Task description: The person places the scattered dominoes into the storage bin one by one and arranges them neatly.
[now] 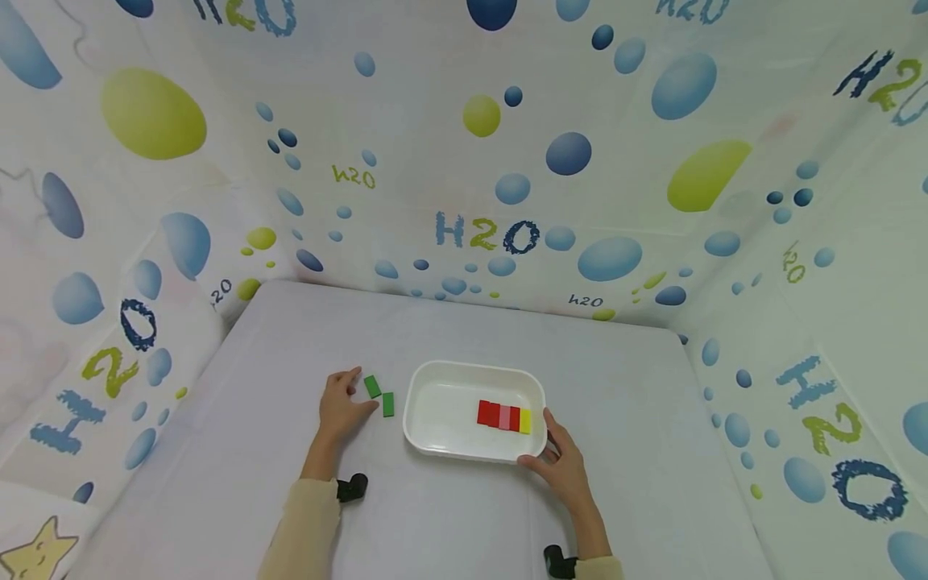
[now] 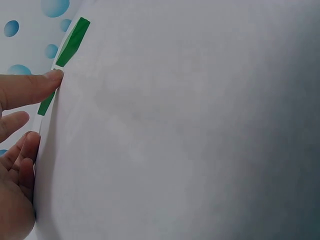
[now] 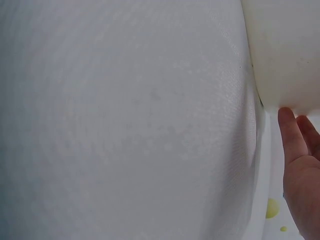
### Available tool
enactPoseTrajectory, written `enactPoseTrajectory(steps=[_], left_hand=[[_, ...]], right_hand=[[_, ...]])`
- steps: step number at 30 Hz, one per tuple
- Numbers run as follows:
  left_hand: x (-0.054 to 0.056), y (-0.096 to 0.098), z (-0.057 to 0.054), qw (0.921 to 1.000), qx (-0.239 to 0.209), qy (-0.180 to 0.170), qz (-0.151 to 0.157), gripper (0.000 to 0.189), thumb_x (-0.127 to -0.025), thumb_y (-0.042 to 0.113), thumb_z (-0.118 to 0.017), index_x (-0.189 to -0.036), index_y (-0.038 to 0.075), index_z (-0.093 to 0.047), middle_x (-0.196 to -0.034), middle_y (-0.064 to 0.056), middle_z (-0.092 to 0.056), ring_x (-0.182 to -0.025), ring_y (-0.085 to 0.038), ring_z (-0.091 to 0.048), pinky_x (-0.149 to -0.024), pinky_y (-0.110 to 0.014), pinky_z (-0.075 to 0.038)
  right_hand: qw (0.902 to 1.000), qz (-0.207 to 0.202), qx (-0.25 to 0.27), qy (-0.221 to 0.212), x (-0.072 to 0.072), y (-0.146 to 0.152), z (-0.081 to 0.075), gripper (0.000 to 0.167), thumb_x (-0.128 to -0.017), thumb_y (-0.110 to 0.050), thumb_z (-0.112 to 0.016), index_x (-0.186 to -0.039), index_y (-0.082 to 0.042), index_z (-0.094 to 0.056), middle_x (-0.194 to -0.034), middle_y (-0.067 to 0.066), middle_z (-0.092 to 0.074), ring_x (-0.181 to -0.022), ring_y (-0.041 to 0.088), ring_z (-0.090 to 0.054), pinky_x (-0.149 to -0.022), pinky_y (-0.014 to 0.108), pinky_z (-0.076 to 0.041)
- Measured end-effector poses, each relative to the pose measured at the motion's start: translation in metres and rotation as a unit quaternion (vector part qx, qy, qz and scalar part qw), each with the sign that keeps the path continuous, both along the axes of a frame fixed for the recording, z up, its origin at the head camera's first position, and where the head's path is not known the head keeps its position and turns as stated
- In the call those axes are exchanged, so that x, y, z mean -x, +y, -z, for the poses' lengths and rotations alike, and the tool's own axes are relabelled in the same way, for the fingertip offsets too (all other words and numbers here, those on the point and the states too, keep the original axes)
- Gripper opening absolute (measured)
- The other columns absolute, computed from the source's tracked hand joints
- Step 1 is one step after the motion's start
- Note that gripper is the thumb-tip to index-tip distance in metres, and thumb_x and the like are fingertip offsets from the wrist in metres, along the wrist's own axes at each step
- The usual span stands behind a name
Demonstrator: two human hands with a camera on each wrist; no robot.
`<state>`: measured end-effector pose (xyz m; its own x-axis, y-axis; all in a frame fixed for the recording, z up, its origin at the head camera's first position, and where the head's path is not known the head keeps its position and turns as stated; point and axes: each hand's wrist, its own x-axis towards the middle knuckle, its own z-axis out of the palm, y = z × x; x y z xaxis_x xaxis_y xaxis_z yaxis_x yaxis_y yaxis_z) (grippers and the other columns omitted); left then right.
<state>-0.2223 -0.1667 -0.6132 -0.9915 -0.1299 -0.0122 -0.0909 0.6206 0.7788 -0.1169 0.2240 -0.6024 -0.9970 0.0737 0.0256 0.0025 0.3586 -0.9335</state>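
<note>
Two green blocks lie on the white table left of the tray: an upper, slanted green block and a lower, upright-lying green block. Just left of them is my left hand, thumb and fingers spread apart and nothing between them. In the left wrist view the thumb overlaps one green block, with the other green block beyond its tip. My right hand holds the near right corner of a white tray, thumb at the front edge, fingers along the right side. The right wrist view shows the fingertips against the tray wall.
Inside the tray, red blocks, a pink block and a yellow block form a row near its right end. Behind the table hangs a patterned curtain, which also runs along both sides.
</note>
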Motion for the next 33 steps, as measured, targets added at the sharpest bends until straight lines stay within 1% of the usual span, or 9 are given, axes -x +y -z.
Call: enactPoseTrajectory(steps=[6, 11, 17, 21, 24, 26, 29, 33], left_hand=[[0.004, 0.003, -0.001, 1.0000, -0.003, -0.003, -0.005, 0.071, -0.078, 0.014, -0.078, -0.139, -0.004, -0.048, -0.137, -0.024, -0.040, -0.108, -0.035, -0.049, -0.090, -0.048, -0.043], [0.006, 0.003, -0.001, 0.9999, 0.003, -0.006, -0.009, 0.062, -0.080, 0.013, -0.078, -0.133, -0.006, -0.053, -0.138, -0.023, -0.040, -0.109, -0.036, -0.050, -0.089, -0.049, -0.044], [0.006, 0.002, -0.001, 1.0000, -0.006, -0.003, -0.005, 0.056, -0.081, 0.011, -0.077, -0.129, -0.007, -0.057, -0.135, -0.022, -0.040, -0.111, -0.036, -0.050, -0.092, -0.049, -0.043], [0.005, 0.002, -0.002, 0.9998, -0.015, -0.005, -0.006, 0.054, -0.081, 0.011, -0.076, -0.129, -0.006, -0.057, -0.134, -0.022, -0.041, -0.114, -0.037, -0.050, -0.095, -0.050, -0.043], [0.005, 0.002, -0.001, 0.9997, -0.022, -0.004, -0.012, 0.053, -0.082, 0.011, -0.074, -0.129, -0.004, -0.058, -0.133, -0.022, -0.045, -0.116, -0.037, -0.051, -0.098, -0.050, -0.043], [0.004, 0.002, 0.000, 0.9995, -0.026, 0.001, -0.020, 0.051, -0.082, 0.011, -0.074, -0.129, -0.003, -0.058, -0.130, -0.022, -0.049, -0.115, -0.037, -0.052, -0.097, -0.050, -0.043], [0.001, 0.001, -0.001, 0.9986, -0.038, 0.016, -0.033, 0.050, -0.083, 0.009, -0.073, -0.129, -0.001, -0.059, -0.121, -0.023, -0.058, -0.111, -0.036, -0.056, -0.099, -0.051, -0.044], [-0.001, -0.002, -0.001, 0.9971, -0.052, 0.035, -0.044, 0.049, -0.082, 0.006, -0.073, -0.128, -0.002, -0.059, -0.110, -0.024, -0.065, -0.107, -0.036, -0.059, -0.097, -0.050, -0.044]], right_hand=[[1.0000, 0.000, 0.005, -0.007, 0.000, 0.000, -0.001, 0.094, -0.073, -0.016, -0.085, -0.153, -0.019, -0.035, -0.145, 0.012, -0.046, -0.132, 0.033, -0.048, -0.096, 0.028, -0.048], [0.9999, -0.002, 0.013, -0.009, 0.001, 0.000, -0.002, 0.095, -0.072, -0.016, -0.086, -0.153, -0.020, -0.035, -0.145, 0.011, -0.047, -0.134, 0.033, -0.047, -0.096, 0.026, -0.048], [0.9999, 0.001, 0.007, -0.010, 0.001, 0.000, 0.000, 0.094, -0.073, -0.015, -0.085, -0.153, -0.019, -0.035, -0.145, 0.013, -0.046, -0.133, 0.034, -0.047, -0.097, 0.031, -0.047], [1.0000, -0.001, 0.002, 0.002, 0.001, 0.000, 0.001, 0.093, -0.074, -0.014, -0.085, -0.153, -0.015, -0.035, -0.145, 0.015, -0.046, -0.132, 0.037, -0.047, -0.096, 0.034, -0.048], [1.0000, -0.004, 0.003, 0.002, 0.001, 0.001, 0.001, 0.093, -0.074, -0.014, -0.084, -0.153, -0.014, -0.034, -0.145, 0.016, -0.046, -0.132, 0.037, -0.047, -0.096, 0.034, -0.048], [0.9999, -0.002, 0.008, -0.008, 0.001, 0.000, 0.001, 0.094, -0.074, -0.013, -0.084, -0.153, -0.016, -0.034, -0.145, 0.014, -0.046, -0.133, 0.035, -0.047, -0.098, 0.034, -0.047], [0.9997, 0.007, 0.009, -0.021, -0.001, -0.003, -0.005, 0.093, -0.075, -0.009, -0.083, -0.153, -0.016, -0.034, -0.146, 0.014, -0.045, -0.135, 0.034, -0.046, -0.099, 0.037, -0.046], [0.9995, 0.015, 0.008, -0.027, -0.006, -0.011, -0.021, 0.090, -0.076, -0.004, -0.080, -0.153, -0.011, -0.033, -0.146, 0.018, -0.044, -0.135, 0.037, -0.044, -0.100, 0.040, -0.044]])
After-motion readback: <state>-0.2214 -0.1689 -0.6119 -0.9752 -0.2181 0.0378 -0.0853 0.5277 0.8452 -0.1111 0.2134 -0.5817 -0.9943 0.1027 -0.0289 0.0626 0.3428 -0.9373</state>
